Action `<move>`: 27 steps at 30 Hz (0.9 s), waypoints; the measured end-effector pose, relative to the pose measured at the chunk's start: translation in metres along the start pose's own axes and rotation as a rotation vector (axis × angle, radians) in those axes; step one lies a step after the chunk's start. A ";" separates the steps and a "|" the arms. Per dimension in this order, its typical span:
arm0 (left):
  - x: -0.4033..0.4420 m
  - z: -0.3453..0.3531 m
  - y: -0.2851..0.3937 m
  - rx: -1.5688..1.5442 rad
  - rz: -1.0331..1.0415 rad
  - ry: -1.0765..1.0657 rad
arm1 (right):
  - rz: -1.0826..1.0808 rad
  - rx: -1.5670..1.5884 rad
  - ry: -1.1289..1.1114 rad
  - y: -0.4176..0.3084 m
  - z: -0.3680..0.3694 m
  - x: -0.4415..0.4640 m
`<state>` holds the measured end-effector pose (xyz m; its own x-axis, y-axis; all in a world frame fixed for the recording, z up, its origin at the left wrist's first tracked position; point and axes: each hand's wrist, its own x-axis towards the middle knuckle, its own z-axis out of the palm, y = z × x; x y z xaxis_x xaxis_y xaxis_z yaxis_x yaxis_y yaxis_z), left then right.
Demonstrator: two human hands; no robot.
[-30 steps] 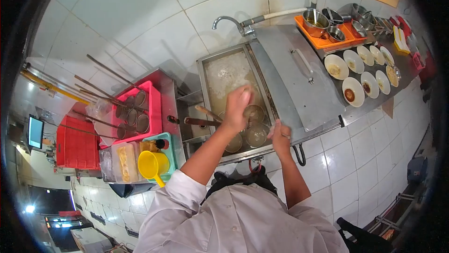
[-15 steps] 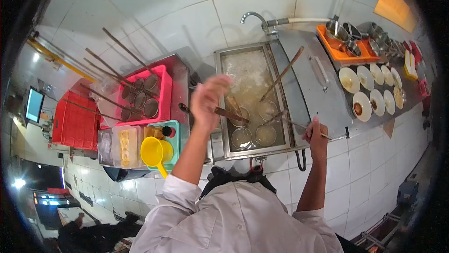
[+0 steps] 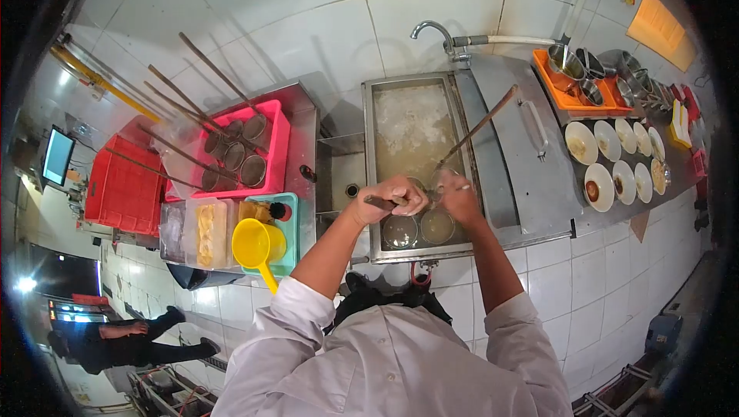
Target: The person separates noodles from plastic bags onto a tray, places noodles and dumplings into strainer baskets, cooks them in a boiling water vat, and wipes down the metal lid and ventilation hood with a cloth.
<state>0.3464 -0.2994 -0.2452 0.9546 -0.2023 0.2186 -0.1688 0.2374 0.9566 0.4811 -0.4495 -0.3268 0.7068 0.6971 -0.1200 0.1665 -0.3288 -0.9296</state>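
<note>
Below me is a steel boiling tank (image 3: 372, 147) of cloudy, foamy water. My left hand (image 3: 394, 198) is closed around the brown wooden handle (image 3: 376, 202) of a strainer basket, over the tank's near half. Just to its right, my right hand (image 3: 459, 200) is closed above the water. What it grips is hidden behind the fingers. Round wire strainer baskets (image 3: 400, 232) sit in the water beneath my hands, one more strainer basket (image 3: 438, 227) beside it. Another long wooden handle (image 3: 485, 124) leans out over the tank's right edge.
Left stands a pink crate (image 3: 279, 147) of long-handled strainers, with a yellow dipper (image 3: 258, 244) on a turquoise tray (image 3: 291, 259). Right, several white bowls (image 3: 599, 186) stand near an orange tray (image 3: 545, 78) of metal pots. A faucet (image 3: 433, 26) overhangs the back. A person (image 3: 123, 344) is at lower left.
My left hand came down from the air onto a strainer handle. My right hand moved left from the tank's front right corner, where it held a thin metal rod, to over the baskets.
</note>
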 end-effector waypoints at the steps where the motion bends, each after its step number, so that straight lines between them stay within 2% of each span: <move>1: -0.003 0.001 0.001 0.043 -0.035 0.005 | 0.004 -0.001 0.000 0.018 0.002 0.002; 2: -0.004 0.003 0.000 0.041 -0.034 0.007 | -0.084 0.033 0.020 0.045 0.005 0.006; 3: -0.006 0.005 0.000 0.015 -0.004 0.041 | -0.172 0.069 0.039 0.048 0.005 0.005; 4: -0.007 0.007 0.000 -0.011 0.022 0.077 | -0.169 0.071 0.037 0.051 0.005 0.003; 6: -0.008 0.009 0.002 -0.014 0.019 0.102 | -0.365 0.037 0.105 0.054 0.003 -0.002; 7: -0.007 0.009 0.002 -0.014 0.020 0.126 | -0.367 0.038 0.102 0.060 0.005 0.003; 9: -0.008 0.010 -0.001 -0.028 0.032 0.146 | 0.154 0.291 0.116 0.063 0.007 0.006; 10: -0.006 0.009 -0.002 -0.038 0.048 0.162 | 0.152 0.292 0.119 0.057 0.005 0.004; 12: -0.006 0.008 -0.002 -0.038 0.040 0.165 | 0.112 0.207 -0.046 0.044 0.004 -0.002; 15: -0.006 0.006 -0.003 -0.048 0.032 0.171 | 0.072 0.361 0.065 0.063 0.008 0.007; 19: -0.007 0.006 -0.004 -0.027 -0.010 0.187 | 0.098 0.269 0.000 0.057 0.012 0.005; 21: -0.007 0.007 -0.002 -0.013 -0.003 0.177 | 0.039 0.258 0.080 0.053 0.003 0.007; 25: -0.005 0.009 0.004 -0.004 -0.027 0.150 | 0.081 0.202 -0.034 0.057 0.013 0.012; 27: -0.007 0.009 0.004 -0.011 -0.028 0.148 | 0.098 0.494 0.043 0.058 0.005 0.015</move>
<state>0.3367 -0.3057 -0.2408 0.9848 -0.0670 0.1601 -0.1394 0.2442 0.9596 0.4981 -0.4545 -0.3841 0.7324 0.6478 -0.2097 -0.2394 -0.0433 -0.9699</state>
